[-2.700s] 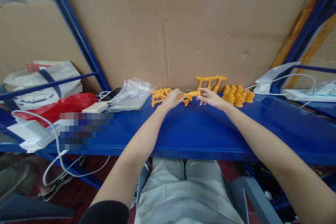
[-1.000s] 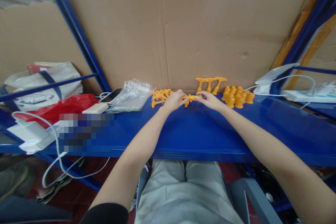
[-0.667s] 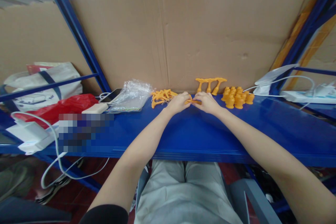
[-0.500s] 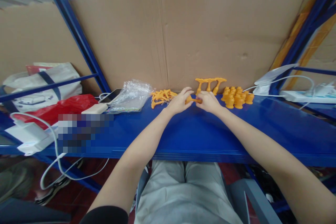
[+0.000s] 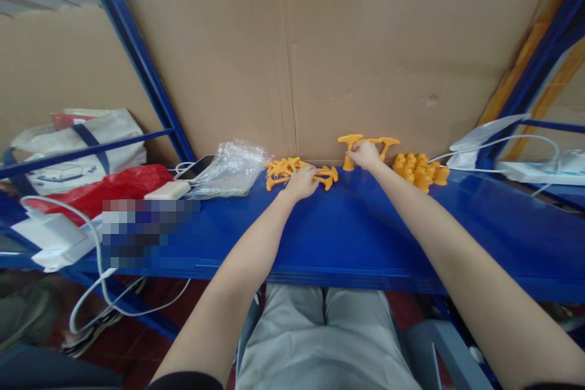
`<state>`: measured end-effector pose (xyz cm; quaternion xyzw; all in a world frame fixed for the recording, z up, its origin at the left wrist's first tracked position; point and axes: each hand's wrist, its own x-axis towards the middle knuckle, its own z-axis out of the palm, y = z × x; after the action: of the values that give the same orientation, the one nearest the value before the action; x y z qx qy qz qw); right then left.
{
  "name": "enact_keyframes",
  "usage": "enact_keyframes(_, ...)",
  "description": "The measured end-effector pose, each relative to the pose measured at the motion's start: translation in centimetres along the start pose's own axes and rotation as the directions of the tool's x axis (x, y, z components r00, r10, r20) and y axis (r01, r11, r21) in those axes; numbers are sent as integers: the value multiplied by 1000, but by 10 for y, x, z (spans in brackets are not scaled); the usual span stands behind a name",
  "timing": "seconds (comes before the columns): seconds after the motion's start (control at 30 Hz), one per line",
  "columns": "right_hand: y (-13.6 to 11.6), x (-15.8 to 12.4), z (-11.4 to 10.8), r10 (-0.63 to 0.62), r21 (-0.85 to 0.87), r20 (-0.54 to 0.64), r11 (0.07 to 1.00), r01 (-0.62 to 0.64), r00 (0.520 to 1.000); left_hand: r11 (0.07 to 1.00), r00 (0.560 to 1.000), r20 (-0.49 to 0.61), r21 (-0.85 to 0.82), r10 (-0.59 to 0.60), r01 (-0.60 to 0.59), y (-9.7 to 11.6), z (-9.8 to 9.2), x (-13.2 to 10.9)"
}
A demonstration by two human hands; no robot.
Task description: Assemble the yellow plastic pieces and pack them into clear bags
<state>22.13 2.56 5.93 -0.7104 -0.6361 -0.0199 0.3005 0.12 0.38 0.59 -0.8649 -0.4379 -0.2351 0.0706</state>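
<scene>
My left hand (image 5: 302, 183) is low over the shelf, its fingers curled on orange T-shaped plastic pieces (image 5: 327, 177) that stick out on its right. Beside and behind it lies a pile of similar orange pieces (image 5: 283, 166) with small chains. My right hand (image 5: 364, 153) is closed around an orange T-shaped piece in the upright row; the hand hides most of that piece. Left of the hand stands another orange T-shaped piece (image 5: 349, 141), and one more upright piece (image 5: 387, 145) shows on its right.
A cluster of small orange figure-like pieces (image 5: 418, 170) stands at the right. Clear plastic bags (image 5: 233, 170), a phone (image 5: 197, 167), a white box (image 5: 167, 190) and a red bag (image 5: 109, 192) lie leftward. Cardboard (image 5: 292, 73) backs the blue shelf (image 5: 338, 237). White cables (image 5: 98, 256) hang over its front edge.
My hands were together around one orange piece and have parted. The left moved down-left beside the pile, where more orange pieces now show. The right moved up to the standing row.
</scene>
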Motion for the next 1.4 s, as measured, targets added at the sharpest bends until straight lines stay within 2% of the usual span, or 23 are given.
enact_keyframes(0.13, -10, 15, 18, -2, -15, -11, 1000, 2, 1000, 995, 986, 131, 7, -100, 100, -3, 6, -2)
enact_keyframes(0.2, -11, 19, 26, 6, -13, -9, 1000, -6, 1000, 992, 981, 148, 5, -126, 127, -6, 9, -2)
enact_keyframes(0.37, -10, 26, 40, 32, -29, 22, 999, -32, 999, 996, 989, 117, 1, -93, 94, -10, 11, 0)
enact_keyframes(0.67, -12, 34, 51, 57, -41, 16, 998, -57, 998, 983, 982, 77, 71, -175, 170, -3, 3, -2)
enact_keyframes(0.9, -18, 29, 54, -2, -61, -2, 998, 2, 1000, 988, 989, 48, 76, -140, 136, -9, 6, 0)
enact_keyframes(1.4, -22, 27, 51, 74, -18, 22, 997, -74, 997, 987, 988, 53, 75, -146, 142, -5, 3, -2)
